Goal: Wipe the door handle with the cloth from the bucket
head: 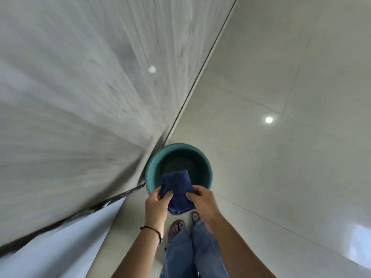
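Note:
A dark blue cloth hangs between both hands, above the near rim of a teal bucket that stands on the tiled floor. My left hand pinches the cloth's left edge. My right hand grips its right side. The bucket's inside looks dark and I cannot tell whether it holds water. No door handle shows in this view.
A pale wood-grain door or wall panel fills the left side, blurred by motion. Glossy light floor tiles spread to the right. My feet in sandals and jeans stand just behind the bucket.

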Motion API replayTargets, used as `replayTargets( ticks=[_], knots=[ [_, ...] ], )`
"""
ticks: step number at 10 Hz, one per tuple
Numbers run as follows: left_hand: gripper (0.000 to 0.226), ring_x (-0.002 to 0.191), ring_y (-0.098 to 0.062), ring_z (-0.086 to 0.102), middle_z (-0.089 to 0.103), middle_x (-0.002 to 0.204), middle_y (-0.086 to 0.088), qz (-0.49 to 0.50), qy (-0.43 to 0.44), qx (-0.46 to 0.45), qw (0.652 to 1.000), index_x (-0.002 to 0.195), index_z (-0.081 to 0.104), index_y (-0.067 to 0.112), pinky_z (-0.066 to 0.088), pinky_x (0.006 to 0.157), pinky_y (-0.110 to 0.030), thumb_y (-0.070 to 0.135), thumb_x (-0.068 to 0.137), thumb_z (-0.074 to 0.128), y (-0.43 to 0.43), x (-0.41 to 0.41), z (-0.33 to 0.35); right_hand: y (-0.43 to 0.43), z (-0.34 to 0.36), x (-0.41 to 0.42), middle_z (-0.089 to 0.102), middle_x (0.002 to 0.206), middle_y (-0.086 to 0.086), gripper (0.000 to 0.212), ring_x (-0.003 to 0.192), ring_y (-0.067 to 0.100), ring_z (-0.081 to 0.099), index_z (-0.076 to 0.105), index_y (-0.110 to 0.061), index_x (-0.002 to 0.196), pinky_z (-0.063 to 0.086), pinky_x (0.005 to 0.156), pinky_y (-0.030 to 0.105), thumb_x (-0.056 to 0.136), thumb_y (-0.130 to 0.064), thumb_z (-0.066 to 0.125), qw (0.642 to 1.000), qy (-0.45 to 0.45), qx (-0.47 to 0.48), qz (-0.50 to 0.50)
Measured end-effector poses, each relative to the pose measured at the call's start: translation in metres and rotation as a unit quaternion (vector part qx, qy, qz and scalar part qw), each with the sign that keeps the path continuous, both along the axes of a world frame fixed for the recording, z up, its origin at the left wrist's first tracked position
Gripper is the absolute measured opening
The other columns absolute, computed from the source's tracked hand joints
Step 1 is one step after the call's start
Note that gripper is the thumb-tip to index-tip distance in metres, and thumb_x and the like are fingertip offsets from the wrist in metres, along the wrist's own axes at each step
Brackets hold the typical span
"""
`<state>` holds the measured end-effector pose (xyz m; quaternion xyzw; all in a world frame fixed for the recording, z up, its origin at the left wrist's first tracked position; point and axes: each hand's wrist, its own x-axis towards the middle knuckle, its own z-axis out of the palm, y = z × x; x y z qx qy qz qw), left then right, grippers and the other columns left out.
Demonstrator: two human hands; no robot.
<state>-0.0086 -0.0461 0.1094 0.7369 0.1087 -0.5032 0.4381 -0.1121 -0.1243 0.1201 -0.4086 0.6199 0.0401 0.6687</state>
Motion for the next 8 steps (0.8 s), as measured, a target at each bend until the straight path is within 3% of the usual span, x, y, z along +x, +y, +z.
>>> replayTargets(
  ticks=[1,2,3,4,5,6,7,8],
  knots=[
    [0.018,0.091,-0.029,0.064,0.068,0.101,-0.015,-0.019,-0.014,0.040,0.999,0.100,0.062,0.005,0.051,0.082,-0.040,-0.006,0.086,0.059,-0.020,0.010,-0.114,-0.012,-0.119,0.021,0.065,0.096,0.019,0.018,0.085,0.026,0.060,0.061,-0.003,0.105,0.054,0.078,0.041,0.089,0.001,0.054,0.999,0.019,0.038,0.012],
    [0.020,0.094,-0.034,0.063,0.066,0.099,-0.024,-0.097,-0.050,0.095,0.990,0.104,0.060,-0.009,0.045,0.074,-0.034,-0.011,0.084,0.057,-0.040,0.021,-0.209,-0.026,-0.214,0.035,0.064,0.116,0.028,0.031,0.098,0.033,0.063,0.056,0.001,0.121,0.050,0.084,0.043,0.091,0.003,0.051,0.996,0.034,0.078,0.003],
    [0.034,0.109,-0.042,0.059,0.063,0.115,-0.031,-0.140,-0.070,0.146,0.977,0.117,0.057,-0.013,0.049,0.090,-0.044,-0.014,0.083,0.050,-0.060,0.033,-0.279,-0.038,-0.283,0.050,0.057,0.132,0.025,0.039,0.118,0.038,0.057,0.045,0.000,0.137,0.047,0.099,0.039,0.100,-0.011,0.042,0.990,0.075,0.113,0.037],
    [0.038,0.114,-0.038,0.057,0.059,0.124,-0.027,-0.158,-0.052,0.195,0.967,0.123,0.055,-0.010,0.045,0.098,-0.043,-0.012,0.087,0.044,-0.067,0.036,-0.318,-0.045,-0.317,0.058,0.058,0.122,0.018,0.031,0.106,0.029,0.058,0.053,-0.004,0.125,0.046,0.091,0.033,0.103,-0.013,0.033,0.976,0.101,0.161,0.101],
    [0.040,0.116,-0.036,0.056,0.058,0.126,-0.025,-0.182,-0.025,0.203,0.962,0.128,0.052,-0.007,0.045,0.098,-0.040,-0.009,0.088,0.046,-0.064,0.032,-0.320,-0.050,-0.320,0.059,0.055,0.132,0.018,0.037,0.112,0.028,0.056,0.048,-0.003,0.134,0.045,0.094,0.032,0.103,-0.014,0.031,0.970,0.126,0.151,0.142],
    [0.047,0.117,-0.035,0.055,0.058,0.128,-0.023,-0.167,-0.019,0.168,0.971,0.133,0.047,-0.003,0.044,0.094,-0.035,-0.008,0.087,0.053,-0.061,0.030,-0.282,-0.058,-0.287,0.053,0.052,0.139,0.019,0.042,0.127,0.033,0.051,0.045,-0.004,0.140,0.042,0.108,0.038,0.099,-0.012,0.040,0.973,0.136,0.098,0.157],
    [0.047,0.120,-0.031,0.054,0.054,0.134,-0.021,-0.086,0.008,0.089,0.992,0.137,0.043,0.000,0.042,0.094,-0.033,-0.005,0.090,0.052,-0.058,0.029,-0.211,-0.060,-0.222,0.043,0.063,0.120,0.012,0.040,0.111,0.026,0.059,0.053,-0.013,0.134,0.047,0.099,0.037,0.094,-0.007,0.047,0.985,0.097,0.068,0.129],
    [0.038,0.109,-0.023,0.056,0.056,0.131,-0.013,-0.035,0.046,0.020,0.998,0.133,0.048,0.009,0.048,0.086,-0.036,0.007,0.095,0.051,-0.039,0.021,-0.110,-0.057,-0.122,0.036,0.061,0.088,0.002,0.035,0.075,0.013,0.057,0.059,-0.014,0.125,0.049,0.064,0.026,0.094,-0.005,0.046,0.995,0.036,0.056,0.079]
  ],
)
